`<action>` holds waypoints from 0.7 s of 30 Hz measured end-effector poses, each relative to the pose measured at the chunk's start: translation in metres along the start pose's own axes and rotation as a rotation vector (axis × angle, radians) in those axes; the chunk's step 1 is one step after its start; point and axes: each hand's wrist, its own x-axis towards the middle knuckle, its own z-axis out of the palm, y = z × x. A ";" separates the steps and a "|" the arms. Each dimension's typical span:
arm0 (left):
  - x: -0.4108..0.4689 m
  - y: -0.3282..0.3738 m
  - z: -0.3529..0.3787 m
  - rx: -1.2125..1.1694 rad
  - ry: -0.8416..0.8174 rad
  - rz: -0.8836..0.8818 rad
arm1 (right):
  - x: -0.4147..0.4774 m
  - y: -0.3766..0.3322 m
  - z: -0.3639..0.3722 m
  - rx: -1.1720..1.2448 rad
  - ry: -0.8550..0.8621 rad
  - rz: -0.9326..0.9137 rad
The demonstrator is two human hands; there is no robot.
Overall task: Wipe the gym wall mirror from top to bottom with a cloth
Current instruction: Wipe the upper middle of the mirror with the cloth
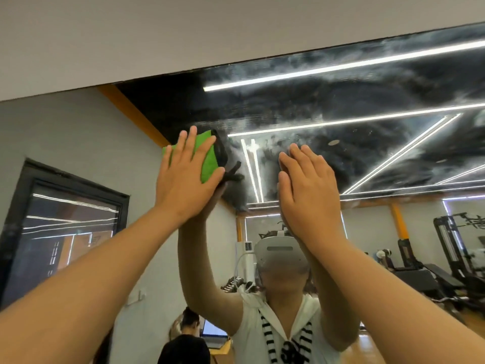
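A large wall mirror [354, 158] fills most of the view, its top edge slanting under a grey wall. Hazy white smears cover its upper part. My left hand [183, 179] presses a folded green cloth [208, 156] flat against the glass near the top left, fingers straight and spread over it. My right hand [307, 190] lies flat on the mirror to the right of the cloth, fingers straight, holding nothing. Both arms reach up from the bottom of the view.
The mirror reflects me with a white headset [280, 254], my raised arms, ceiling light strips, gym machines [451, 258] at the right, a dark window [65, 227] at the left and another person with a laptop [212, 334] low down.
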 end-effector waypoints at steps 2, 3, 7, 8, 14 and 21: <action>-0.003 0.017 0.004 -0.057 0.018 -0.094 | 0.000 -0.002 0.001 -0.011 -0.006 -0.002; -0.006 0.032 0.006 -0.089 0.017 -0.074 | 0.000 -0.002 0.002 -0.016 -0.005 -0.005; -0.017 0.067 0.013 -0.078 -0.035 0.131 | 0.001 -0.001 0.002 -0.041 0.016 -0.015; -0.016 0.059 0.011 -0.063 -0.048 0.154 | 0.001 -0.001 0.001 -0.039 0.014 -0.018; -0.014 -0.001 0.003 0.011 -0.008 -0.076 | 0.001 -0.001 0.002 -0.004 -0.006 0.007; 0.000 0.083 0.012 -0.056 -0.048 0.060 | 0.000 -0.001 0.003 -0.035 -0.030 0.007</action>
